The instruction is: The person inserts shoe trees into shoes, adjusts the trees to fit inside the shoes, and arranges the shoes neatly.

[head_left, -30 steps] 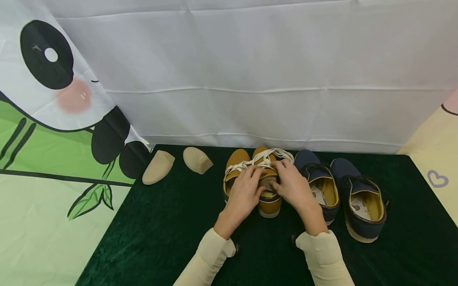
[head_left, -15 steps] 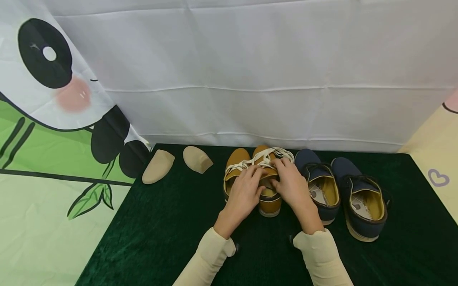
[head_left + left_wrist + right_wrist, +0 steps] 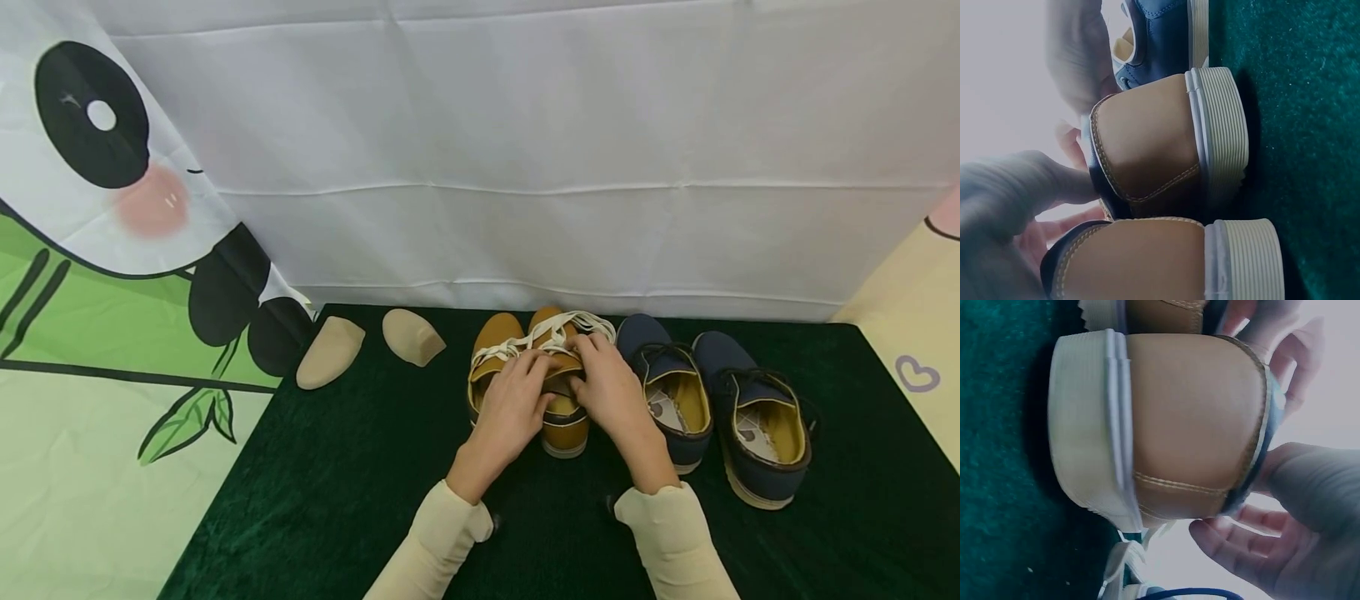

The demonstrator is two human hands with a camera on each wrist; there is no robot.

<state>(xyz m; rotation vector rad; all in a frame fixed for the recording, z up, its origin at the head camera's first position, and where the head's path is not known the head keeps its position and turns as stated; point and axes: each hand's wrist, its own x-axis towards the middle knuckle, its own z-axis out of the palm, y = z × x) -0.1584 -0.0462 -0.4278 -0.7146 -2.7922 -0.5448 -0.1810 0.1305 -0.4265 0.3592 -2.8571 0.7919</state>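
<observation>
Now between the hands: one tan shoe (image 3: pixel 565 433), upright, toe pointing away from the person, white laces (image 3: pixel 591 320) loose over its front.
Left hand: (image 3: pixel 510 398) on the left side of that tan shoe, fingers curled over the collar edge, thumb at the opening, a narrow hold.
Right hand: (image 3: pixel 617 392) on its right side, likewise holding the collar, thumb at the opening and fingers outside.
Shoe against grip: the collar sits between both hands; the heel stands out nearer the person, the toe beyond the fingers. Its inside is partly hidden.
Second tan shoe: (image 3: pixel 497 332) just left of the held shoe, partly covered by the left hand.
Navy shoes: (image 3: pixel 678 442) (image 3: pixel 765 479) a pair right of the held shoe, upright.
Beige pieces: (image 3: pixel 330 352) (image 3: pixel 412 337) two, well left of the held shoe.
Green cloth: (image 3: pixel 337 500) beneath the held shoe.
</observation>
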